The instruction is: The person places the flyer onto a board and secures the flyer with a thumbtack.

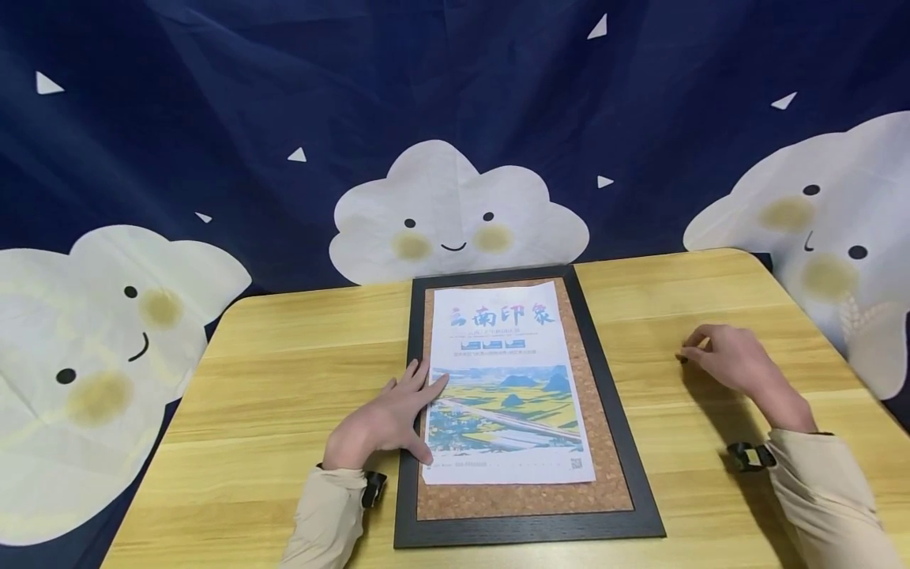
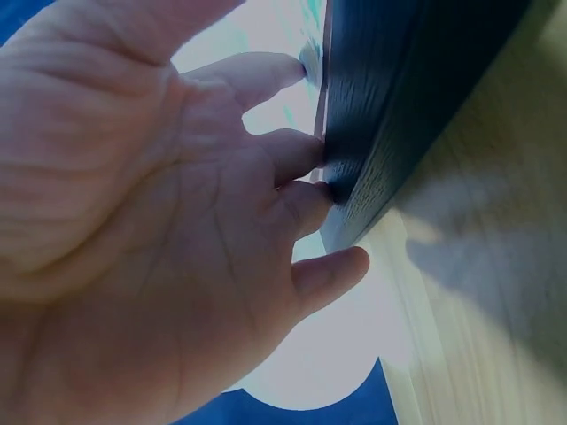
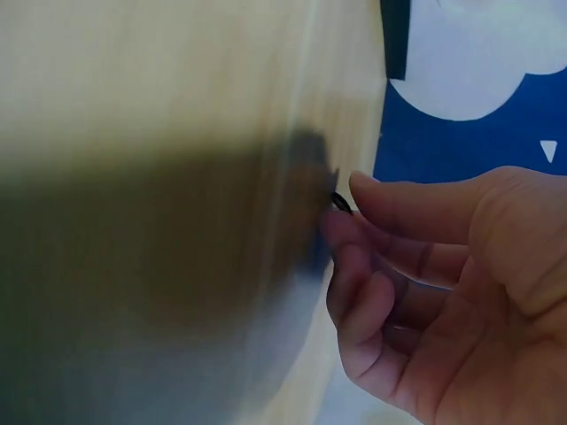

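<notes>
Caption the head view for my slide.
Left hand touches poster on framed corkboard; right hand pinches small dark object.

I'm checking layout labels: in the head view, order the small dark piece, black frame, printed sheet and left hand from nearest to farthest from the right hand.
From the right hand:
1. Small dark piece: pinched by that hand.
2. Black frame: to its left, right side closest.
3. Printed sheet: within the frame, farther left.
4. Left hand: over the sheet's left edge.
</notes>
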The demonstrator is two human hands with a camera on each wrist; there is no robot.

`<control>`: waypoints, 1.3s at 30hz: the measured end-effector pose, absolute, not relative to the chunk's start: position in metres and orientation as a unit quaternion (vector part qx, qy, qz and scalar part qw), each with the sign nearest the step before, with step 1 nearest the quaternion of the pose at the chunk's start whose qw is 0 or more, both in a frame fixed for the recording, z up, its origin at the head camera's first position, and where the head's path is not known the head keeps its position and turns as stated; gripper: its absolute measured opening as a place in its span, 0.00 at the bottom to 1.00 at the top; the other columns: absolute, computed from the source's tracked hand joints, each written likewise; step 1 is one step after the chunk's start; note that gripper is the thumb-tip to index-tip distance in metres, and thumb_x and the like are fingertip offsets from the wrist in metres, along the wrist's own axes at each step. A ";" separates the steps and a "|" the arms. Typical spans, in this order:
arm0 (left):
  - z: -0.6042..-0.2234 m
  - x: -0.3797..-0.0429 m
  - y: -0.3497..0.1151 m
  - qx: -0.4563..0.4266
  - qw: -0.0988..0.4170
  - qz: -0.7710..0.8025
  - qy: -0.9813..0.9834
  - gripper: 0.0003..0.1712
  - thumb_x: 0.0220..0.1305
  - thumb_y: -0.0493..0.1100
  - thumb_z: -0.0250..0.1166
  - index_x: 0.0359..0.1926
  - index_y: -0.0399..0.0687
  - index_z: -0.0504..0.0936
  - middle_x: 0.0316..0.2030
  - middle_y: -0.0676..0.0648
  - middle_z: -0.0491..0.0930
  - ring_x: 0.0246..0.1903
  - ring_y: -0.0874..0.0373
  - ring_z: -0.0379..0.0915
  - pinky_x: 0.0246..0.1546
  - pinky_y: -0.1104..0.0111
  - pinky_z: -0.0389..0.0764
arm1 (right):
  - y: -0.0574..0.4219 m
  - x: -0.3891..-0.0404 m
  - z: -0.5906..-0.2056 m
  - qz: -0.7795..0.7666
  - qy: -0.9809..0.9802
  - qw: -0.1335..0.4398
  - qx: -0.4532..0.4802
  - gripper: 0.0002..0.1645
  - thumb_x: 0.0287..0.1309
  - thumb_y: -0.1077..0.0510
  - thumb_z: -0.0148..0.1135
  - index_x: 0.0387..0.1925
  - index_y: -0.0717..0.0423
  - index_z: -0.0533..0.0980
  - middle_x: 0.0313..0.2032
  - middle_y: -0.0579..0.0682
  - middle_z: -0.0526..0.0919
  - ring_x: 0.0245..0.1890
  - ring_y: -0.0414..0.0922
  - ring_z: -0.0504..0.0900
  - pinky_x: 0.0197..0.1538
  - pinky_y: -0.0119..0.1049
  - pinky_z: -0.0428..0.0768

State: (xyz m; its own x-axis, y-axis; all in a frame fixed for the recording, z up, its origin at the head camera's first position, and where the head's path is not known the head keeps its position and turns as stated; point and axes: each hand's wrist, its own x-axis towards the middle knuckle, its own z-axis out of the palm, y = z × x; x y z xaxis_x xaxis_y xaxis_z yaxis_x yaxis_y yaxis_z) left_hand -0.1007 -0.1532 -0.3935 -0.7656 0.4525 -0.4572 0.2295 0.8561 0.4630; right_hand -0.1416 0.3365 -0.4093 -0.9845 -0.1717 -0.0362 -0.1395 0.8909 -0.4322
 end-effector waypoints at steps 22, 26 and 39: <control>-0.389 -0.093 -0.146 0.173 0.279 0.164 0.930 0.67 0.46 0.48 0.86 0.82 0.52 0.56 0.82 0.38 0.31 0.81 0.41 0.26 0.75 0.41 0.48 | 0.305 -0.155 -0.390 -0.324 0.942 0.008 -0.090 0.11 0.74 0.63 0.57 0.35 0.65 0.80 0.26 0.51 0.83 0.25 0.41 0.77 0.27 0.33 0.73; -0.389 -0.093 -0.145 0.174 0.275 0.163 0.931 0.66 0.47 0.47 0.86 0.82 0.51 0.57 0.83 0.41 0.33 0.81 0.41 0.27 0.74 0.40 0.50 | 0.289 -0.162 -0.377 -0.383 0.918 0.007 -0.099 0.10 0.74 0.64 0.58 0.38 0.68 0.80 0.29 0.53 0.85 0.27 0.37 0.80 0.31 0.30 0.78; -0.389 -0.092 -0.140 0.180 0.282 0.184 0.924 0.66 0.47 0.43 0.85 0.82 0.48 0.56 0.83 0.43 0.36 0.80 0.40 0.25 0.65 0.46 0.71 | 0.221 -0.191 -0.354 -0.520 0.842 0.080 -0.117 0.12 0.72 0.66 0.59 0.47 0.76 0.78 0.35 0.55 0.87 0.33 0.38 0.84 0.38 0.29 0.83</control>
